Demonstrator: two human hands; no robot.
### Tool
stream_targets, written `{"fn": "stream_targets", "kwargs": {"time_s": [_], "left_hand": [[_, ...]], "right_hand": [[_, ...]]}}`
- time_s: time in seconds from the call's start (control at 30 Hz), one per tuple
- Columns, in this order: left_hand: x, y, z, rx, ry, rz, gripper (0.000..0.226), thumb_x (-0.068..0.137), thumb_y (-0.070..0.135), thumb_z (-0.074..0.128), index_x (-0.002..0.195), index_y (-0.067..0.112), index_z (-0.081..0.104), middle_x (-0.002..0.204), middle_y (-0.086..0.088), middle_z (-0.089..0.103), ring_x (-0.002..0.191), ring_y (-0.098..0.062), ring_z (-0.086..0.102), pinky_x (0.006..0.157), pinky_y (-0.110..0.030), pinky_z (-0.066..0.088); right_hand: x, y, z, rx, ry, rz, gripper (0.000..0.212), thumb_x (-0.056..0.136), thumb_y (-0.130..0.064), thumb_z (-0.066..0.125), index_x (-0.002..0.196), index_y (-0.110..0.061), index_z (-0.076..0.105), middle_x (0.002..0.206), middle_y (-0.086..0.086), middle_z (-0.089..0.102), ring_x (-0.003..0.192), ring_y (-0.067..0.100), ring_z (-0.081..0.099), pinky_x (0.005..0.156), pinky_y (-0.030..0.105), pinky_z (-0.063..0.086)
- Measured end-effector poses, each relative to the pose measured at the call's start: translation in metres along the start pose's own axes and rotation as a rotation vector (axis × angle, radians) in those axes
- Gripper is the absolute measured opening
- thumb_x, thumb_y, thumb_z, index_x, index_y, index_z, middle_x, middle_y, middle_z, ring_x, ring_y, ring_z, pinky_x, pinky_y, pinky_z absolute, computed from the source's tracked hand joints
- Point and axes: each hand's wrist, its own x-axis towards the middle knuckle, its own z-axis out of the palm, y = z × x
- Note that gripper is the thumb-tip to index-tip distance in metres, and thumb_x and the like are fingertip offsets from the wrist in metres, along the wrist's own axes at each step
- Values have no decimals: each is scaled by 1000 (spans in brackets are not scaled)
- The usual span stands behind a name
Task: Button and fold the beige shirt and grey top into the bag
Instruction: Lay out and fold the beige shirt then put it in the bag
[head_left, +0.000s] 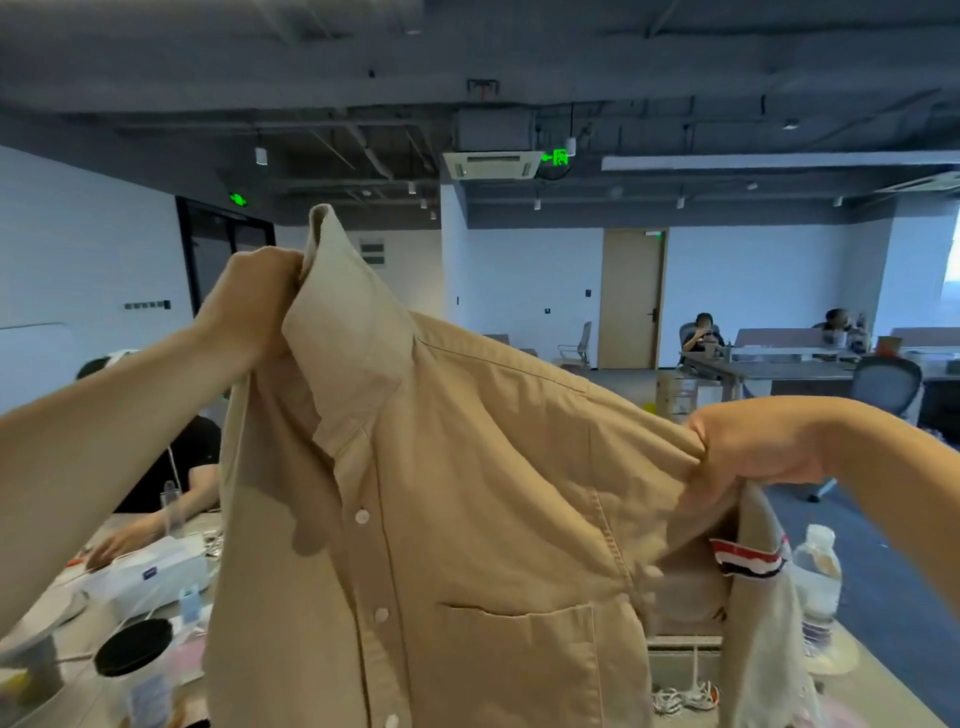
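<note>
I hold the beige shirt (467, 519) up in the air in front of me, its front facing me, with white buttons down the placket and a chest pocket. My left hand (254, 306) grips it at the collar, high on the left. My right hand (737, 457) pinches the right shoulder seam, lower down. The sleeve with a red, white and dark striped band (748, 558) hangs below my right hand. The grey top and the bag are not in view; the shirt hides most of the table.
A jar with a black lid (134, 649) and a white box (150, 571) sit on the table at lower left, where another person (171, 467) leans in. A clear water bottle (818, 577) stands at lower right. Desks, chairs and seated people fill the far right.
</note>
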Motion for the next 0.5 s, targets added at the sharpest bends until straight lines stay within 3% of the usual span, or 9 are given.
{"fn": "stream_targets", "kwargs": {"time_s": [0.07,0.1,0.17,0.23,0.27,0.33,0.37,0.43,0.5], "left_hand": [[2,2,-1,-40,-12,-20,39,85,-1,54,54,13,36,60,-5,47,66,-24,44,68,-31,30],[3,5,-3,-78,-37,-47,41,86,2,51,52,15,35,57,0,42,66,-23,44,69,-32,31],[4,16,-7,-216,-129,-196,33,91,13,49,58,8,50,58,0,45,67,-27,49,66,-35,36],[3,35,-11,-473,-289,-435,29,92,27,53,81,3,65,71,-9,60,69,-27,56,65,-38,46],[2,44,-13,-630,-368,-533,28,91,30,57,89,4,66,80,-12,66,71,-27,61,67,-37,51],[2,62,-18,-869,-485,-634,23,89,31,61,94,9,66,88,-13,71,76,-26,66,72,-36,56],[3,70,-21,-962,-553,-670,21,89,31,62,94,11,66,88,-12,71,76,-24,67,71,-34,56],[6,83,-30,-1135,-716,-678,21,91,35,59,93,15,66,84,-6,72,71,-19,68,68,-27,55],[9,92,-36,-1259,-827,-610,23,89,37,60,95,16,68,81,-3,73,65,-15,69,60,-23,57]], "right_hand": [[5,12,-1,-158,140,82,16,72,-1,69,70,-16,70,77,3,72,83,20,66,79,29,53],[7,18,0,-201,224,145,19,75,2,61,69,-15,67,71,3,67,77,18,63,70,24,51],[15,31,5,-349,411,314,22,83,2,48,69,-12,57,63,2,53,61,15,50,52,19,38],[26,38,13,-584,641,441,14,87,-6,46,78,-11,54,68,2,50,65,18,51,50,23,36],[31,35,21,-622,773,427,6,88,-12,49,84,-11,54,72,3,51,70,21,53,54,26,39],[38,17,37,-411,951,214,13,88,-25,58,96,-15,54,82,0,54,77,18,54,57,24,39],[40,4,45,-231,933,44,21,87,-32,61,102,-20,53,88,-4,56,80,12,55,59,20,39],[33,-36,66,87,700,-267,46,79,-50,63,117,-31,47,101,-15,58,93,0,57,72,18,44],[27,-66,82,200,450,-412,61,71,-50,70,122,-39,39,112,-22,57,102,-10,55,82,13,44]]}}
